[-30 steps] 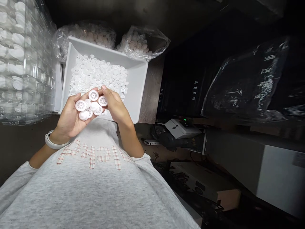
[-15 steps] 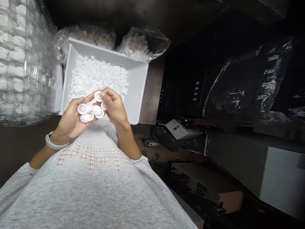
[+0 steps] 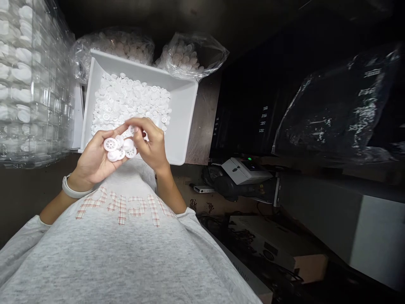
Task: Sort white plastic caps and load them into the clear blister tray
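Several small white plastic wheels, some with spokes showing, lie in the cupped palm of my left hand. My right hand is beside it, thumb and forefinger pinched on one white wheel over the left fingertips. Its other fingers are curled and partly hidden. Both hands are above the near edge of a light grey plastic bin. A heap of similar white plastic wheels covers much of the bin's floor.
Stacked clear plastic trays with white parts rise at the left. Behind the bin are two clear bags of similar parts. A grey device with a green light stands at the right, near black plastic wrapping.
My right thumb and forefinger have tilted the pinched wheel, which showed its face before and now appears more edge-on. The right fingers are more curled. My left hand has hardly moved.
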Action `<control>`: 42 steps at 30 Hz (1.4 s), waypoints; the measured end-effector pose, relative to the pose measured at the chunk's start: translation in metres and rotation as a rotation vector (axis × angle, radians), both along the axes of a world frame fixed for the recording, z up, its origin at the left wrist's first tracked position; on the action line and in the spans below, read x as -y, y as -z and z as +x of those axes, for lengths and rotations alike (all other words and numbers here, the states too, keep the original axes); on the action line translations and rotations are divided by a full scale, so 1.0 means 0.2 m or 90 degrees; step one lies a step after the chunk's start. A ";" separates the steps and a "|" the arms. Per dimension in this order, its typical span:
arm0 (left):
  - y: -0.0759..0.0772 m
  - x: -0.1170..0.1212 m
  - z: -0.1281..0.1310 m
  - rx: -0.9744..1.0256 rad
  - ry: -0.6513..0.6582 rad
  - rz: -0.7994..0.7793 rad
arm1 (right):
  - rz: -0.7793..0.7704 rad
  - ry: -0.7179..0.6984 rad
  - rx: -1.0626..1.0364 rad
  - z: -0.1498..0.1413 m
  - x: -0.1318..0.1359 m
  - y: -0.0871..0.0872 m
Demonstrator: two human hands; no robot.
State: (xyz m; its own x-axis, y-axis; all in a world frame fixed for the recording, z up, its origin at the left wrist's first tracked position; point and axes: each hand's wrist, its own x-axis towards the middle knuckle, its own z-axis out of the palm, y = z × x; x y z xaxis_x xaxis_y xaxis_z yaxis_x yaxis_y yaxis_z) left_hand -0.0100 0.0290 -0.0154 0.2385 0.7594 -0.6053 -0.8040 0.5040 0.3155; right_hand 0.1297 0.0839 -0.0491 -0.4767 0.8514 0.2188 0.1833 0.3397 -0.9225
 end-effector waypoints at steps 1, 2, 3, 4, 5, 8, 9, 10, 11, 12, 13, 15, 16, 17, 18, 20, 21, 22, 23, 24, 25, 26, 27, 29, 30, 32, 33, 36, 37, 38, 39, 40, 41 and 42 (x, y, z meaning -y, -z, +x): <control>0.00 0.00 0.00 0.005 -0.001 0.001 | 0.060 -0.018 0.022 0.01 -0.01 0.00; 0.00 0.00 0.00 0.013 -0.002 0.002 | 0.106 -0.034 0.038 0.02 -0.02 0.00; 0.00 0.00 0.01 0.021 -0.003 0.001 | 0.130 -0.049 0.052 0.03 -0.02 0.00; 0.01 0.00 0.01 0.029 -0.003 -0.006 | 0.139 -0.059 0.063 0.03 -0.03 0.00; 0.01 0.00 0.01 0.038 -0.003 -0.013 | 0.140 -0.062 0.071 0.04 -0.03 0.01; 0.02 0.01 0.02 0.065 0.002 -0.029 | 0.149 -0.040 0.056 0.06 -0.02 0.03; 0.02 0.01 0.02 0.074 0.005 -0.027 | 0.153 -0.025 0.034 0.06 -0.01 0.04; 0.02 0.01 0.02 0.083 0.007 -0.023 | 0.148 -0.005 0.012 0.05 0.00 0.05; 0.02 0.01 0.03 0.091 0.008 -0.021 | 0.128 0.024 -0.005 0.05 0.01 0.05; 0.02 0.01 0.03 0.099 0.009 -0.019 | 0.091 0.063 -0.017 0.04 0.02 0.05; 0.01 0.01 0.03 0.108 0.011 -0.016 | 0.040 0.112 -0.027 0.03 0.03 0.05; 0.00 0.01 0.03 0.124 0.017 -0.011 | -0.081 0.210 -0.073 0.01 0.02 0.03; -0.01 0.01 0.03 0.128 0.021 -0.008 | -0.146 0.246 -0.112 0.01 0.01 0.02; -0.01 0.01 0.02 0.127 0.021 -0.006 | -0.212 0.268 -0.161 0.01 -0.01 0.00; -0.02 0.02 0.02 0.123 0.018 -0.005 | -0.278 0.277 -0.209 0.02 -0.04 -0.01; -0.03 0.02 0.02 0.110 0.009 -0.007 | -0.406 0.264 -0.279 0.04 -0.09 -0.03; -0.03 0.02 0.02 0.101 0.007 -0.006 | -0.456 0.248 -0.297 0.06 -0.11 -0.03; -0.03 0.02 0.02 0.093 0.007 -0.004 | -0.493 0.232 -0.308 0.08 -0.12 -0.03; -0.02 0.02 0.02 0.084 0.009 -0.003 | -0.515 0.214 -0.308 0.09 -0.12 -0.03; -0.02 0.03 0.02 0.076 0.011 -0.002 | -0.523 0.193 -0.298 0.10 -0.12 -0.03; -0.02 0.03 0.03 0.068 0.011 0.001 | -0.520 0.171 -0.280 0.10 -0.10 -0.03; -0.01 0.03 0.03 0.064 0.011 0.006 | -0.506 0.150 -0.251 0.11 -0.09 -0.03; -0.01 0.03 0.03 0.064 0.012 0.013 | -0.483 0.130 -0.213 0.11 -0.07 -0.04; 0.00 0.04 0.03 0.063 0.008 0.026 | -0.394 0.079 -0.121 0.11 -0.04 -0.05; 0.01 0.04 0.03 0.062 0.007 0.028 | -0.330 0.049 -0.079 0.11 -0.03 -0.07; 0.01 0.04 0.03 0.054 -0.001 0.017 | -0.197 -0.009 -0.006 0.13 -0.02 -0.10; 0.02 0.04 0.02 0.048 -0.003 0.011 | -0.139 -0.030 0.023 0.13 -0.02 -0.12; 0.02 0.04 0.02 0.041 0.002 0.012 | -0.031 -0.046 0.092 0.15 -0.04 -0.15; 0.03 0.04 0.02 0.042 0.004 0.018 | -0.012 -0.050 0.108 0.15 -0.05 -0.16; 0.03 0.04 0.03 0.044 0.007 0.025 | -0.002 -0.053 0.120 0.14 -0.05 -0.17; 0.03 0.04 0.03 0.048 0.010 0.034 | 0.001 -0.053 0.127 0.14 -0.05 -0.17; 0.04 0.04 0.03 0.053 0.015 0.042 | -0.003 -0.049 0.129 0.14 -0.06 -0.17; 0.04 0.03 0.04 0.058 0.021 0.049 | -0.013 -0.042 0.124 0.13 -0.06 -0.18; 0.04 0.03 0.04 0.062 0.026 0.053 | -0.032 -0.033 0.116 0.13 -0.06 -0.18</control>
State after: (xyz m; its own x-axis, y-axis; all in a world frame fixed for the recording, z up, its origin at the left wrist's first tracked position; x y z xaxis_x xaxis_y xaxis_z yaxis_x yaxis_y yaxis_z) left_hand -0.0025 0.0222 -0.0239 0.3249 0.7944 -0.5131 -0.8122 0.5123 0.2789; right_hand 0.1562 0.0955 -0.0137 -0.5474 0.8328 0.0826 0.3323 0.3069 -0.8918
